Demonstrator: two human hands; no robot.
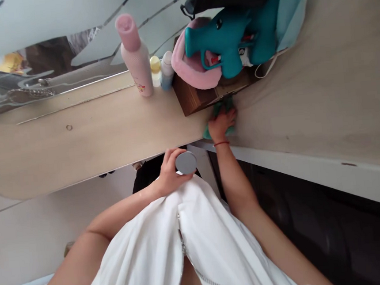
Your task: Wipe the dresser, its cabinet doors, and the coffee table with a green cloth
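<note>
My left hand (173, 173) is wrapped round a container with a round grey lid (186, 163), held in front of my white top. The lid faces up at me and hides the container's body. My right hand (222, 124), a little blurred, presses on a green cloth (208, 131) at the right end of the pale wooden shelf (109, 136). The cloth shows around and beyond my fingers. Just past it stands a brown wooden box (194, 98), its front lower edge close to my fingertips.
On the box lie a pink plush band (183, 67) and a teal animal-shaped toy (231, 41). Left of it stand a pink bottle (136, 63), a small yellow-capped bottle (155, 65) and a white-blue bottle (167, 71). A small ring (69, 127) lies further left. A mirror (92, 18) runs behind.
</note>
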